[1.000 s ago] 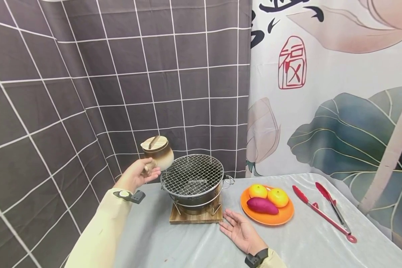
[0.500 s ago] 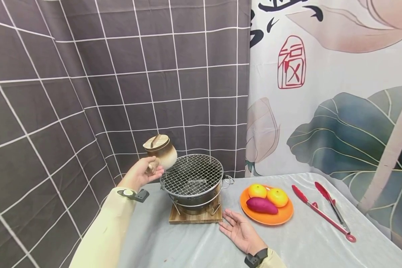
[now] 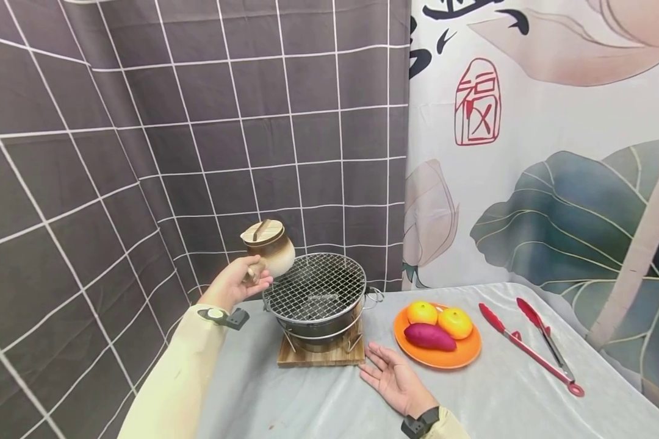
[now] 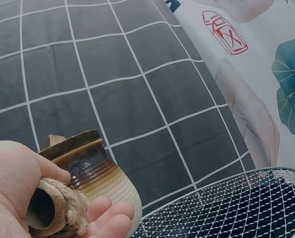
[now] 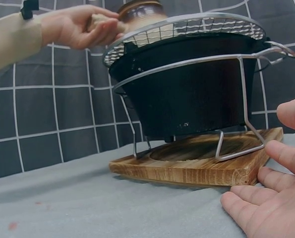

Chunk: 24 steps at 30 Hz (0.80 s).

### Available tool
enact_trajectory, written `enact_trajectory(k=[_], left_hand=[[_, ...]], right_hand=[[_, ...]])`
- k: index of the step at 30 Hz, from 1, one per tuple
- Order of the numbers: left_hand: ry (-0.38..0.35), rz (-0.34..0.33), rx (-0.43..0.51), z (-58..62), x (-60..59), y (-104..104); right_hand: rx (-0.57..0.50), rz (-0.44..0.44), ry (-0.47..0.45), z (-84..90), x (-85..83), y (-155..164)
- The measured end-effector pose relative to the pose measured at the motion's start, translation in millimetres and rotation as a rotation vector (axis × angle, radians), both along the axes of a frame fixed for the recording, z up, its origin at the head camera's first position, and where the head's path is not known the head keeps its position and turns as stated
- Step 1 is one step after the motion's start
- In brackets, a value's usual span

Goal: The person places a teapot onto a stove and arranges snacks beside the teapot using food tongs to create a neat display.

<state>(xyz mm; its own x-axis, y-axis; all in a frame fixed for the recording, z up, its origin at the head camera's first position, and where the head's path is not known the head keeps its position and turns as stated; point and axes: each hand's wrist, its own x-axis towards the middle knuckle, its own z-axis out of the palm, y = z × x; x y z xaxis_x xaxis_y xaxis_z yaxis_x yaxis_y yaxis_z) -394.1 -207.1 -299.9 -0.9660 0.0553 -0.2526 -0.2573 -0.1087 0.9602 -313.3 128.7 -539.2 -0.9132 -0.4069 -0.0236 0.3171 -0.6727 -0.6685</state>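
My left hand (image 3: 235,281) grips the stubby side handle (image 4: 50,206) of a brown-and-cream ceramic pot (image 3: 277,255), thumb on top and fingers beneath. Rope is wound round that hollow handle. On the pot sits a pale wooden lid (image 3: 262,232) with a dark bar across it. The pot is raised, slightly tilted, at the left rim of a round black tabletop grill (image 3: 324,326) topped with wire mesh (image 3: 314,285); whether they touch I cannot tell. The grill's wire stand rests on a wooden board (image 3: 295,358). Palm up, my right hand (image 3: 396,379) lies beside the board's right corner, holding nothing.
Right of the grill, an orange plate (image 3: 445,364) bears two mandarins (image 3: 456,323) and a purple sweet potato (image 3: 430,337). Red-tipped tongs (image 3: 532,356) lie spread farther right. A grey cloth (image 3: 241,390) covers the table, and a dark gridded curtain (image 3: 318,140) hangs behind.
My left hand has carried the pot a little to the right, toward and partly over the grill's left edge. My right hand has stayed in place.
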Motion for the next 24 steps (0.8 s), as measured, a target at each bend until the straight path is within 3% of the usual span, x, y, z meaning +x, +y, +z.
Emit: enact_trajectory(k=[24], left_hand=[[0.018, -0.026, -0.05, -14.5, -12.9, 19]], right_hand=[[-0.001, 0.003, 0.002, -0.2, 0.4, 0]])
